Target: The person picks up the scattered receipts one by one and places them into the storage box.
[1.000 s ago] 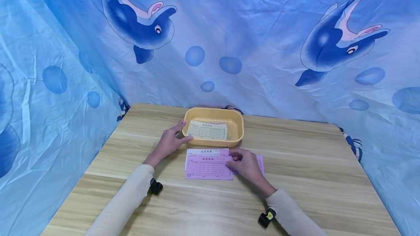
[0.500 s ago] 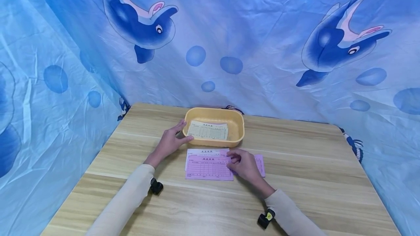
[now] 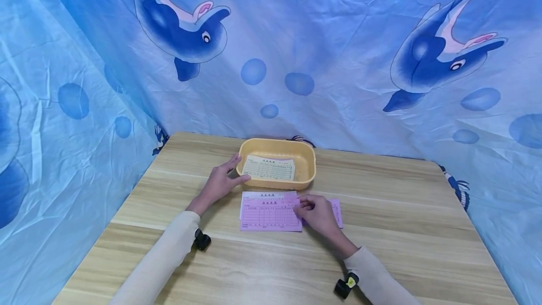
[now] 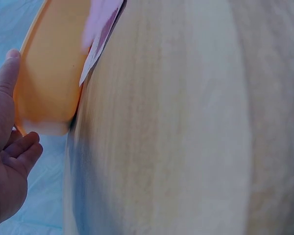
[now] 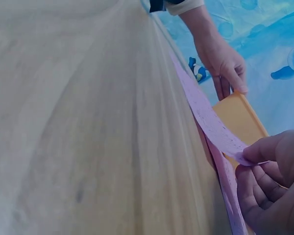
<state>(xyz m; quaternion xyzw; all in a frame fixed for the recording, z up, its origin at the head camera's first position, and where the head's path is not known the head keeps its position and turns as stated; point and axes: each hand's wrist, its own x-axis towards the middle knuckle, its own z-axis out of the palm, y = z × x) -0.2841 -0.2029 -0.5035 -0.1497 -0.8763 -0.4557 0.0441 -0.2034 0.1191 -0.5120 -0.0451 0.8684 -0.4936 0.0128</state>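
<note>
In the head view my left hand (image 3: pixel 220 183) holds the left end of a yellow plastic basin (image 3: pixel 306 164), its thumb at the near rim and its fingers round the side. A pale green printed form (image 3: pixel 267 168) lies inside the basin, over other paper. My right hand (image 3: pixel 317 213) pinches the right edge of a pink printed form (image 3: pixel 271 215) between thumb and fingers; the right wrist view shows the pinched pink form (image 5: pixel 218 132) lifted and bent at that end. Just behind it lies a paler form (image 3: pixel 254 196), partly covered. Another purple form (image 3: pixel 337 211) shows from under my right hand.
All of this sits on a wood-grain table (image 3: pixel 406 229). Behind the table hangs a blue curtain (image 3: pixel 338 22) with dolphins, and tasselled cords (image 3: pixel 459 187) show at the table's edges. A black wrist camera (image 3: pixel 202 240) sits at the left cuff.
The right fingers now pinch the pink form, and its right edge has risen and bends up over the paler form. The left hand and the basin stay in place.
</note>
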